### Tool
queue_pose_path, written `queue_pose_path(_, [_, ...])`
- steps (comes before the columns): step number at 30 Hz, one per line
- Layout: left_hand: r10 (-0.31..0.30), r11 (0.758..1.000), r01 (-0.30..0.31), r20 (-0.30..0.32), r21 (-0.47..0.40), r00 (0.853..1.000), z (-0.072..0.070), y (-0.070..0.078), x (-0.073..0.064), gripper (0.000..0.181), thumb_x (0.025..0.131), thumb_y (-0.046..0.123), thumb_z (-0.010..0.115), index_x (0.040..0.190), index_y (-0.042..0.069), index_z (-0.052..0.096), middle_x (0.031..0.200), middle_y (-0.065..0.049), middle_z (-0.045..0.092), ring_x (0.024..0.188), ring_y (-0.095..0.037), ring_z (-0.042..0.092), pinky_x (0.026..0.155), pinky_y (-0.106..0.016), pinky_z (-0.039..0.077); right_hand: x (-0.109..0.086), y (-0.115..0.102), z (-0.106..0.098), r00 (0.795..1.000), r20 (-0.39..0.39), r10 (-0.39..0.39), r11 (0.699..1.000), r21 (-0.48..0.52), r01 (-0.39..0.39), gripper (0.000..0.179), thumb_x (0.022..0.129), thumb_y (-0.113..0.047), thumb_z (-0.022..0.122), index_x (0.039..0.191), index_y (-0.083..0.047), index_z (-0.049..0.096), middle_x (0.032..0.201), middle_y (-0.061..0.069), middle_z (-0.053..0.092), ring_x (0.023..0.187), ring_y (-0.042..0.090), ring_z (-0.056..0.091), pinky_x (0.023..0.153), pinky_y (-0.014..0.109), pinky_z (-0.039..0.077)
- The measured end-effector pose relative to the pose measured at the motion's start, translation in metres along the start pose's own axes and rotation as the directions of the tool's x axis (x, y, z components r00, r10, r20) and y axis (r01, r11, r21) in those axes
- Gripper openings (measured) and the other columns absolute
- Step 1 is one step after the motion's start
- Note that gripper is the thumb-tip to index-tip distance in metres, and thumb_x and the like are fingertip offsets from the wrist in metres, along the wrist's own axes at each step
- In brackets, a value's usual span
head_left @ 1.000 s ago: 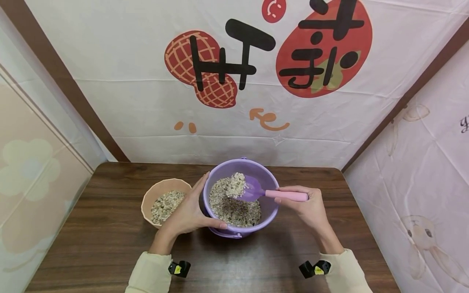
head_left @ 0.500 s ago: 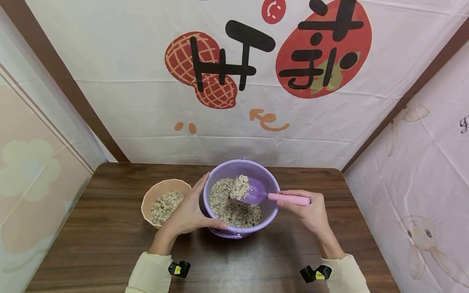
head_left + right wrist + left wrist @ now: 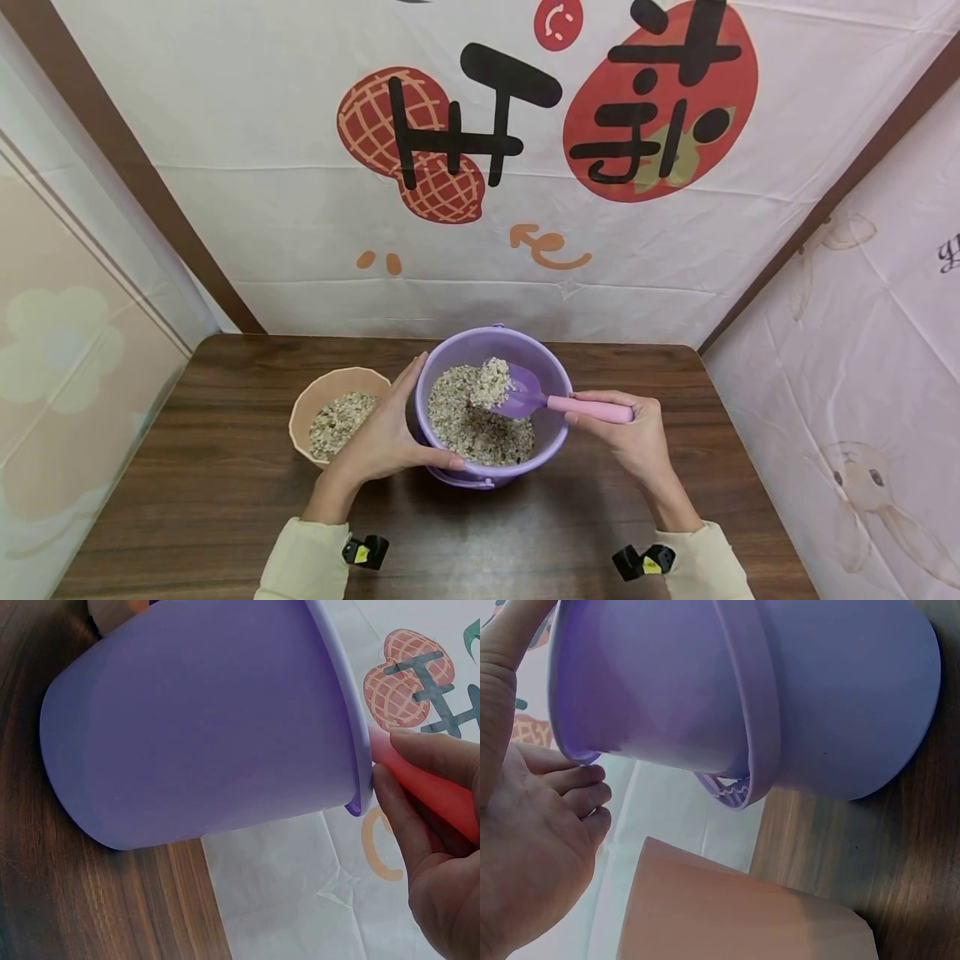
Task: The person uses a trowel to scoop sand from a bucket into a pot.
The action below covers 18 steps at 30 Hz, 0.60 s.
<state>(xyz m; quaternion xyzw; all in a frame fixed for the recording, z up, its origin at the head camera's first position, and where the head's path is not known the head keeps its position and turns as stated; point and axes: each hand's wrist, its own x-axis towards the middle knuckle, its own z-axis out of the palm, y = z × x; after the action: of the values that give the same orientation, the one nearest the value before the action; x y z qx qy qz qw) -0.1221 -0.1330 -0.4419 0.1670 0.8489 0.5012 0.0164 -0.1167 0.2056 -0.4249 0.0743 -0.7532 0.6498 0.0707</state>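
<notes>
A purple bucket (image 3: 551, 358) stands on the table with a mix of pale and dark grains (image 3: 480, 437) inside. My left hand (image 3: 382, 437) is spread along the bucket's left side, thumb on the near rim. In the left wrist view its fingers (image 3: 585, 796) touch the bucket just under the rim. My right hand (image 3: 626, 425) pinches the pink handle (image 3: 585, 407) of a small scoop between thumb and fingers. The scoop's purple blade (image 3: 521, 392) is over the grains, with a heap of pale grains (image 3: 492, 382) on it. In the right wrist view, the bucket wall hides the blade.
Left of the bucket, partly behind my left hand, a peach faceted bowl (image 3: 307, 400) holds more of the grains. The bucket's carrying handle (image 3: 761, 697) hangs at its side. Behind the wooden table (image 3: 540, 533) hangs a printed white cloth (image 3: 300, 250).
My right hand and the loaded scoop have shifted slightly to the right inside the bucket, then stayed nearly still. The left hand and the bucket have not visibly moved.
</notes>
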Motion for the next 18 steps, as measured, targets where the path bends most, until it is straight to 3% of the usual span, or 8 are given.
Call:
queue_pose_path(3, [-0.039,0.998,0.040,-0.011,0.044,0.999,-0.004,0.000,-0.005,0.148,0.050,0.061,0.096,0.165,0.024,0.010,0.168,-0.009,0.014,0.151,-0.032,0.020,0.117,-0.060,0.026,0.000,0.001,0.000,1.000,0.000,-0.001,1.000,-0.001,0.001,0.031,0.075,-0.001,0.089,0.104,0.004,0.078,0.096,0.017,0.076,0.090,0.022,0.075,0.073,0.029,0.061])
queue_pose_path(9, [-0.060,0.994,0.065,-0.060,0.087,0.996,-0.021,-0.005,-0.017,0.147,0.054,0.056,0.097,0.165,0.025,0.007,0.168,-0.013,0.015,0.150,-0.036,0.021,0.116,-0.060,0.027,-0.001,0.002,0.001,1.000,-0.002,0.000,1.000,0.003,0.000,0.032,0.075,0.001,0.089,0.105,0.006,0.077,0.095,0.017,0.076,0.088,0.021,0.075,0.071,0.028,0.061])
queue_pose_path(13, [-0.108,0.987,0.118,-0.093,0.109,0.990,-0.037,-0.014,-0.028,0.144,0.059,0.053,0.096,0.165,0.028,0.002,0.168,-0.016,0.011,0.148,-0.042,0.024,0.114,-0.062,0.031,-0.001,0.002,0.001,1.000,-0.003,-0.003,1.000,0.004,0.003,0.034,0.075,0.000,0.089,0.106,0.008,0.076,0.095,0.017,0.076,0.087,0.022,0.075,0.071,0.029,0.061])
queue_pose_path(18, [-0.118,0.980,0.142,-0.166,0.141,0.979,-0.057,-0.029,-0.043,0.143,0.061,0.050,0.097,0.165,0.025,0.002,0.168,-0.016,0.008,0.149,-0.046,0.019,0.111,-0.070,0.027,-0.001,0.001,0.001,1.000,-0.012,0.000,1.000,-0.001,0.000,0.035,0.074,0.000,0.090,0.106,0.008,0.076,0.094,0.017,0.076,0.086,0.021,0.075,0.070,0.029,0.061])
